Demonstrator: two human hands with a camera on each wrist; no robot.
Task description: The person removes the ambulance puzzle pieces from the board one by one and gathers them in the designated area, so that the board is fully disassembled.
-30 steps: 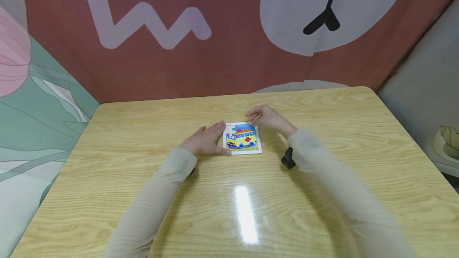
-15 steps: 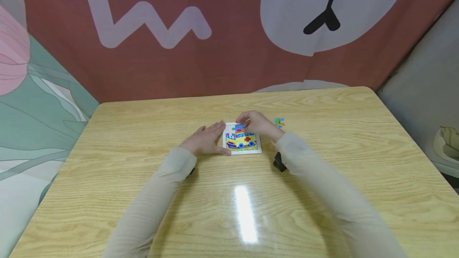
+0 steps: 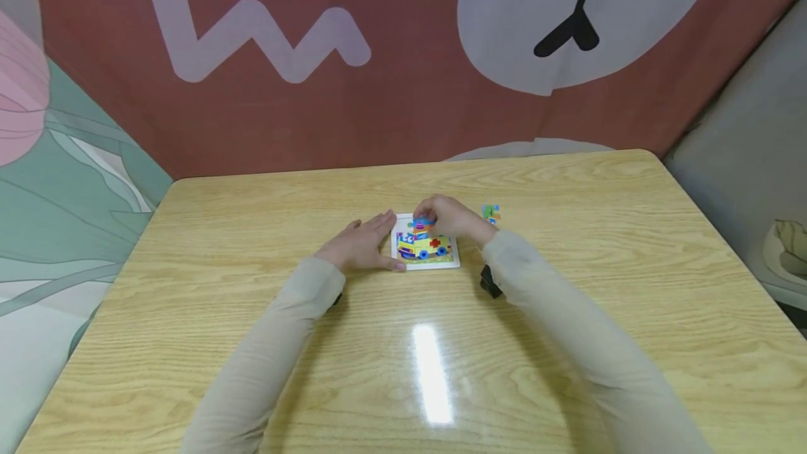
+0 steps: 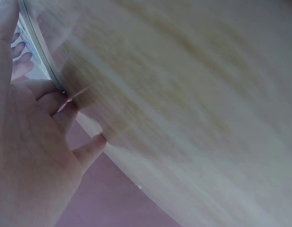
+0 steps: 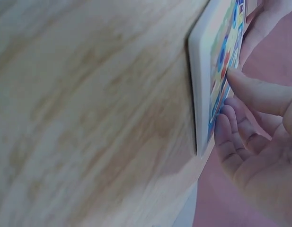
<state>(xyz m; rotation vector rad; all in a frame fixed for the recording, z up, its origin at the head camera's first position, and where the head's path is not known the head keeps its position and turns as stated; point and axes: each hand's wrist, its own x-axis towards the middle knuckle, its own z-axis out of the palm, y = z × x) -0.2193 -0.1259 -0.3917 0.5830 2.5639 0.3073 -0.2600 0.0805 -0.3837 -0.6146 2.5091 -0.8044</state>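
The fingers (image 3: 425,209) of the right hand (image 3: 452,218) are curled low over the far part of a small, flat, white-framed jigsaw puzzle (image 3: 441,267) with a brightly coloured picture; they sit close together at a blue and orange puzzle piece with a pink patch (image 3: 420,225), though whether they pinch it cannot be told. In the right wrist view the thumb meets the picture's surface, and the other fingertips bend in near the edge. The left hand (image 3: 359,242) lies along the puzzle's left side, its thumb and fingers spread wide, fingertips at the far left corner and thumb at the near left one. The puzzle lies flat on a pale wood-grain table (image 3: 271,230), between the two hands. It shows a yellow vehicle with a red cross, blue wheels and blue windows above a greenish ground strip, while the far left of the picture area looks plain white. A loose green, blue and orange puzzle piece (image 3: 490,213) lies on the table just beyond the right wrist, apart from the frame.
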